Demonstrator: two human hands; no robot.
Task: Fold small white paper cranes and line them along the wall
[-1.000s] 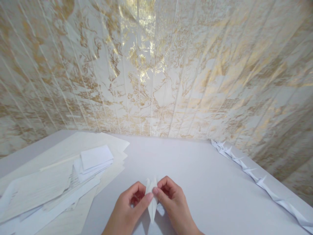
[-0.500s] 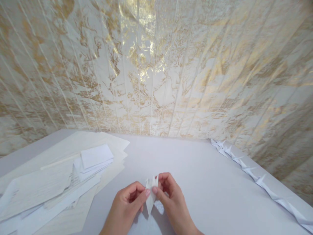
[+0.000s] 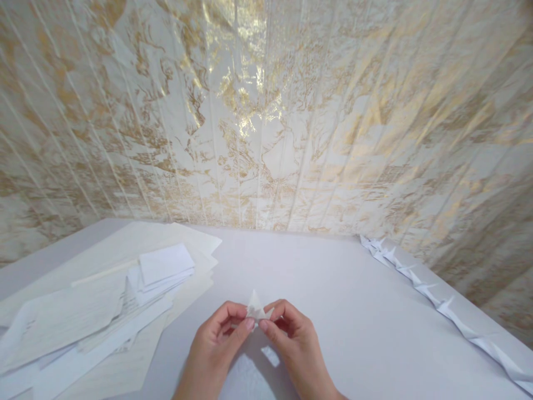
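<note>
A small folded piece of white paper (image 3: pixel 255 303), like an origami figure, is held between both hands over the white table. One pointed flap stands up at its top, and a smaller point juts out to the right. My left hand (image 3: pixel 222 339) pinches its left side between thumb and fingers. On the right side, my right hand (image 3: pixel 291 339) grips it the same way. The fingertips hide the lower part of the paper.
Several folded white paper figures (image 3: pixel 425 288) line the table's right edge. To the left lie overlapping sheets (image 3: pixel 75 316), some with writing, topped by a stack of small papers (image 3: pixel 166 264). A gold-patterned curtain (image 3: pixel 258 139) hangs behind the white table (image 3: pixel 353 322).
The folded paper has turned in my hands: its long point faced down before, and now a point stands upward. Both hands stay in nearly the same place.
</note>
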